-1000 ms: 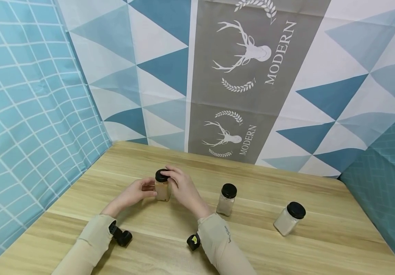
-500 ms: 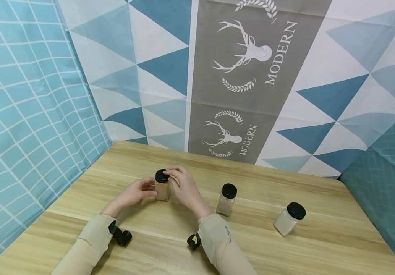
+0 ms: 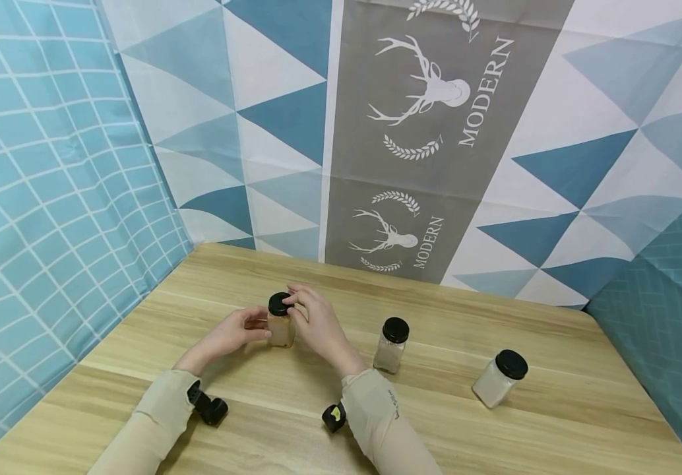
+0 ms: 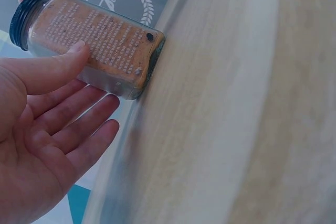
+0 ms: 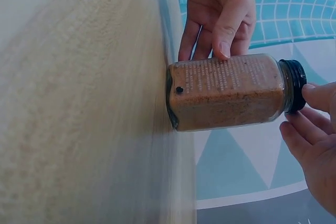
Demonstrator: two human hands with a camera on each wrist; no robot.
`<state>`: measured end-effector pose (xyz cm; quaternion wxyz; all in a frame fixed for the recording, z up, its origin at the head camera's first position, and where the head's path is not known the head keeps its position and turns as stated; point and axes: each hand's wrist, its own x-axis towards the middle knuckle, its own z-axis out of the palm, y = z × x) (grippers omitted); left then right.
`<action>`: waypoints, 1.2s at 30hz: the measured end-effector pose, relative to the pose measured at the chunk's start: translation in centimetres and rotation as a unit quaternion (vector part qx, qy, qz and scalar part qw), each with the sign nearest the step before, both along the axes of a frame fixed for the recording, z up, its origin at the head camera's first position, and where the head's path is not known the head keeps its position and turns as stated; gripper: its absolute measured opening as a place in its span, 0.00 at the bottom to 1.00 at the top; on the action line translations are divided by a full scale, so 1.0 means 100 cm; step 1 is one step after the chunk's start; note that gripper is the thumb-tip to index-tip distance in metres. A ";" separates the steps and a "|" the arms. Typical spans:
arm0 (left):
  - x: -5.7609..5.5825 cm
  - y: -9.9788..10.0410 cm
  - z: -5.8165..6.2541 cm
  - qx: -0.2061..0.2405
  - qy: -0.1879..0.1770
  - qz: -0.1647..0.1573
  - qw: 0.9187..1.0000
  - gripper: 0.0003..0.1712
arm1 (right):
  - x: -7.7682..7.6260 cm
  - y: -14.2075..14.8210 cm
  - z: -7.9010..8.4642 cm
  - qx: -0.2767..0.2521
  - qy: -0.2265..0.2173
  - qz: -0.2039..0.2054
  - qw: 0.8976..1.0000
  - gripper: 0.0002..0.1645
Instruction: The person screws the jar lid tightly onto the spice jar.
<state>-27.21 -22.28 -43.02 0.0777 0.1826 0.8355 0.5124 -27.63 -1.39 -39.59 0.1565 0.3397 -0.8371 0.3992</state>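
Observation:
A square glass jar (image 3: 281, 331) filled with orange-brown powder stands upright on the wooden table, printed with small white text. My left hand (image 3: 235, 334) steadies its body from the left, thumb on the printed face (image 4: 100, 35) and the index and middle fingers running behind the glass. The ring and little fingers extend below, free of it in the left wrist view. From the right, my right hand (image 3: 320, 328) pinches the black screw lid (image 5: 297, 83) between thumb and fingers. The lid sits on the jar's mouth.
Right of my hands stands a second black-lidded jar (image 3: 390, 349) with pale contents. Farther right is a third jar (image 3: 497, 379) of whitish powder. A patterned cloth (image 3: 281, 132) hangs behind the table (image 3: 436, 429), and blue checked cloth (image 3: 50, 198) borders the left.
The fingers of my right hand have shifted around the lid, from lying over its top to gripping its right edge. My left hand and the jar stay in place.

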 end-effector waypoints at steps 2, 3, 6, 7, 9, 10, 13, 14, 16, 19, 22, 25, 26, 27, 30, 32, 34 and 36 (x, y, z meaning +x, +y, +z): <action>-0.001 0.000 0.000 -0.003 0.003 -0.001 1.000 0.31 | 0.000 0.000 0.000 -0.002 -0.006 0.002 1.000 0.08; -0.001 0.000 -0.001 -0.004 0.004 -0.001 1.000 0.31 | 0.000 0.000 0.000 -0.003 -0.007 0.001 1.000 0.09; -0.001 0.000 -0.001 -0.008 0.007 0.000 1.000 0.31 | 0.001 0.000 0.001 -0.003 -0.008 -0.004 1.000 0.10; -0.001 -0.001 -0.001 -0.008 0.007 0.000 1.000 0.31 | 0.001 0.000 0.001 -0.003 -0.010 -0.005 1.000 0.10; 0.000 0.000 -0.001 -0.007 0.007 0.000 1.000 0.31 | 0.002 0.000 0.000 -0.006 -0.011 -0.005 1.000 0.11; 0.000 0.000 -0.001 -0.006 0.006 0.000 1.000 0.31 | 0.002 -0.001 0.000 -0.007 -0.013 -0.004 1.000 0.12; 0.000 0.000 -0.001 -0.002 0.006 -0.001 1.000 0.31 | 0.003 -0.001 0.000 -0.002 -0.014 -0.013 1.000 0.13; 0.000 0.000 -0.001 -0.001 0.005 -0.002 1.000 0.31 | 0.004 -0.001 0.000 -0.001 -0.013 -0.015 1.000 0.13; 0.000 0.000 -0.001 0.000 0.004 -0.004 1.000 0.31 | 0.005 0.000 0.001 0.003 -0.014 -0.021 1.000 0.14; 0.000 0.000 -0.001 0.002 0.004 -0.005 1.000 0.31 | 0.005 0.000 0.001 0.000 -0.013 -0.024 1.000 0.15; 0.000 0.000 -0.001 0.002 0.006 -0.004 1.000 0.30 | 0.004 0.000 0.000 -0.006 -0.006 -0.025 1.000 0.15; -0.001 0.000 -0.002 0.000 0.007 -0.004 1.000 0.30 | 0.003 0.001 -0.001 -0.007 0.003 -0.028 1.000 0.14; -0.001 0.000 -0.002 -0.001 0.007 -0.004 1.000 0.30 | 0.003 0.001 -0.001 -0.008 0.003 -0.029 1.000 0.13; -0.001 -0.001 -0.002 -0.002 0.006 -0.003 1.000 0.30 | 0.003 0.001 -0.001 -0.008 0.005 -0.030 1.000 0.13; -0.001 -0.001 -0.002 -0.003 0.006 0.000 1.000 0.31 | 0.002 0.001 -0.001 -0.006 0.004 -0.030 1.000 0.11; -0.001 -0.001 -0.002 -0.005 0.006 0.002 1.000 0.31 | 0.002 0.001 -0.001 -0.004 0.000 -0.025 1.000 0.10; -0.001 0.000 -0.002 -0.007 0.006 0.004 1.000 0.31 | 0.003 0.000 -0.001 -0.003 -0.010 -0.017 1.000 0.09; -0.001 0.000 -0.002 -0.008 0.008 0.003 1.000 0.31 | 0.003 0.000 0.000 -0.004 -0.023 -0.011 1.000 0.09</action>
